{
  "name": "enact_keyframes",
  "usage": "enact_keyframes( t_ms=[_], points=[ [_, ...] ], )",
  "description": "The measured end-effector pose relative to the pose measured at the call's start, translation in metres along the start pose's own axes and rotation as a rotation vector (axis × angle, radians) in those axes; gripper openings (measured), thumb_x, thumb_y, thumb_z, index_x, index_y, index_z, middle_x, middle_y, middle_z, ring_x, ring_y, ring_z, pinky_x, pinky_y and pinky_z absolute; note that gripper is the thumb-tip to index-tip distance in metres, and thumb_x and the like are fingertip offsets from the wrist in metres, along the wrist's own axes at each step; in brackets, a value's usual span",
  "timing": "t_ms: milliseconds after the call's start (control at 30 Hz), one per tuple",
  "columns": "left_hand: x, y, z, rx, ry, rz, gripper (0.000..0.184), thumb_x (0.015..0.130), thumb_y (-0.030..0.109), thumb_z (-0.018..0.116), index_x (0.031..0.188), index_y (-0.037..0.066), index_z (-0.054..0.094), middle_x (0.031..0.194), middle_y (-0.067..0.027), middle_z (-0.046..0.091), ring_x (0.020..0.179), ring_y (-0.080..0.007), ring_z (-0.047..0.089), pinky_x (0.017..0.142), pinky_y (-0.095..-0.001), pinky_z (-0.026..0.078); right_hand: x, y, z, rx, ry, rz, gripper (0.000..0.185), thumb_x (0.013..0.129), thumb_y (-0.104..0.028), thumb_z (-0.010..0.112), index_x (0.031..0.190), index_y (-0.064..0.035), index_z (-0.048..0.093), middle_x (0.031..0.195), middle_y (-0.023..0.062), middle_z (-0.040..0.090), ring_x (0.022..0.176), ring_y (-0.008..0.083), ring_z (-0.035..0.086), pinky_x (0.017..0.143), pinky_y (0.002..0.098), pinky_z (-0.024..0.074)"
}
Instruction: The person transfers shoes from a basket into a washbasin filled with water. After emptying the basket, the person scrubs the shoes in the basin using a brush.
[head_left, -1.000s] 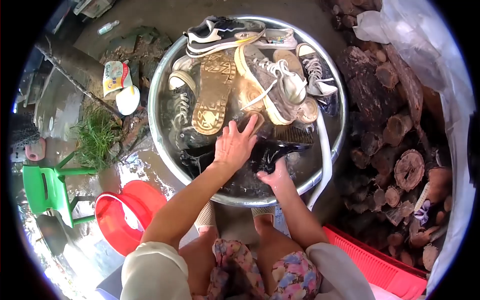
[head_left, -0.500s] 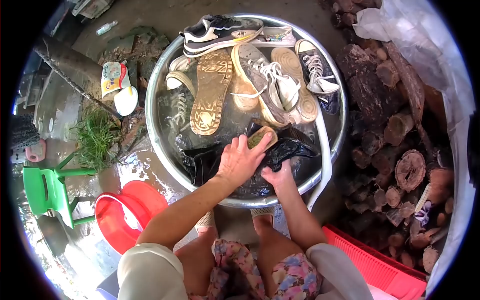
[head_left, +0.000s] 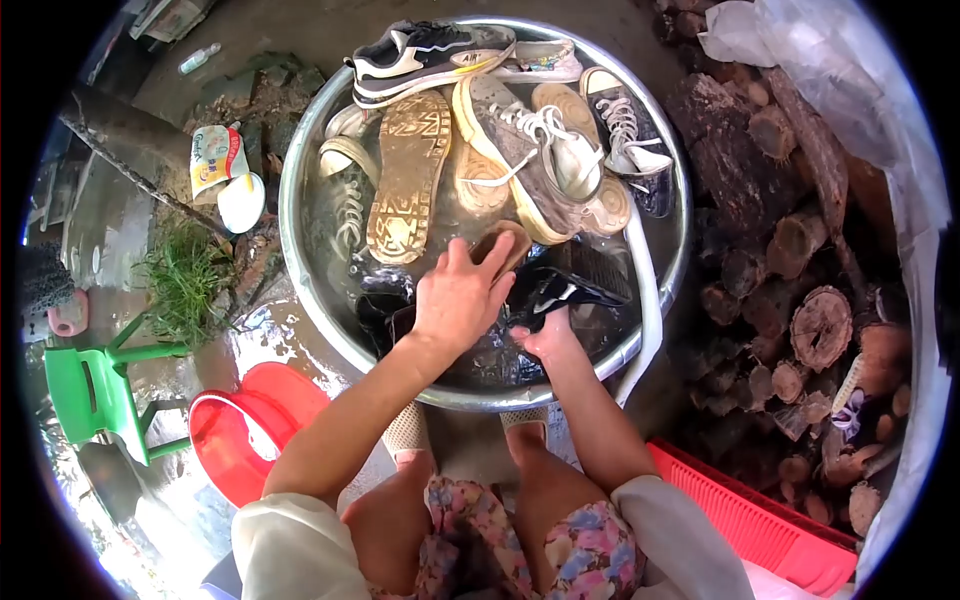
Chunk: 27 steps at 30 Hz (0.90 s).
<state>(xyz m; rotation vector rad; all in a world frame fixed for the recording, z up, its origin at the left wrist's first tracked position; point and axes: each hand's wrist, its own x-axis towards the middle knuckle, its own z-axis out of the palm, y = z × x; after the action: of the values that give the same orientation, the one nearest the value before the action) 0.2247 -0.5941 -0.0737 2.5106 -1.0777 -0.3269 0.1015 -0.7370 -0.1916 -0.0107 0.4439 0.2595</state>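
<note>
A round metal basin (head_left: 300, 300) holds water and several shoes. My left hand (head_left: 458, 297) is closed on a brown scrub brush (head_left: 503, 246), above the water at the basin's middle. To its right, my right hand (head_left: 545, 335) grips a wet black item (head_left: 565, 293), perhaps a shoe; its fingertips are hidden under it. Beyond the hands lie a shoe with its brown sole (head_left: 410, 180) up, a grey sneaker (head_left: 520, 160) with white laces and a black-and-white sneaker (head_left: 430, 62) across the far rim.
A white hose (head_left: 645, 290) hangs over the basin's right rim. Left are a red basin (head_left: 225, 450), a green chair (head_left: 95, 395) and a yellow-white packet (head_left: 215, 160). Cut logs (head_left: 820, 325) are stacked at the right, above a red crate (head_left: 750, 520).
The brush and my left hand moved right onto the black item, then back left and away from me. My right hand stayed on the black item. The view has shifted slightly.
</note>
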Motion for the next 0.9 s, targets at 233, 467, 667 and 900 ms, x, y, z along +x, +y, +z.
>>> enact_keyframes(
  t_ms=[233,467,667,900],
  points=[
    [0.035,-0.034,0.047,-0.062,-0.272,-0.359,0.046,0.093,0.045,0.050,0.133,0.022,0.053,0.117,-0.0229,0.059,0.101,-0.0398,0.063,0.088,-0.0484,0.050,-0.005,0.031,0.003,-0.383,0.804,-0.185,0.044,0.090,-0.052,0.046,0.120,-0.0221,0.056,0.113,-0.0006,0.062,0.096,0.0204,0.060,0.066,0.0438,0.0469],
    [0.005,-0.064,0.041,-0.760,-0.075,-0.284,0.073,0.084,0.023,0.060,0.149,0.005,0.029,0.140,-0.0251,0.046,0.125,-0.0349,0.051,0.104,-0.0374,0.039,-0.009,0.049,0.047,-0.413,0.969,-0.704,0.029,0.097,-0.031,0.054,0.118,-0.0110,0.053,0.100,0.0038,0.063,0.074,0.0155,0.060,0.041,0.0271,0.0409],
    [-0.035,-0.013,-0.028,-1.136,0.218,-0.267,0.074,0.087,0.014,0.058,0.153,0.009,0.025,0.148,-0.0147,0.039,0.127,-0.0258,0.044,0.108,-0.0350,0.033,-0.010,0.054,0.055,-0.462,1.121,-0.656,0.022,0.099,-0.032,0.051,0.111,-0.0141,0.057,0.091,0.0009,0.062,0.070,0.0136,0.056,0.043,0.0281,0.0400],
    [0.004,-0.001,-0.031,-0.181,-0.031,-0.251,0.055,0.097,0.038,0.051,0.148,0.027,0.034,0.104,-0.0219,0.055,0.088,-0.0438,0.062,0.078,-0.0510,0.051,-0.014,0.071,0.034,-1.029,1.027,-0.887,0.037,0.099,-0.025,0.053,0.115,0.0078,0.058,0.105,0.0154,0.065,0.095,0.0248,0.059,0.087,0.0363,0.0449]
  ],
)
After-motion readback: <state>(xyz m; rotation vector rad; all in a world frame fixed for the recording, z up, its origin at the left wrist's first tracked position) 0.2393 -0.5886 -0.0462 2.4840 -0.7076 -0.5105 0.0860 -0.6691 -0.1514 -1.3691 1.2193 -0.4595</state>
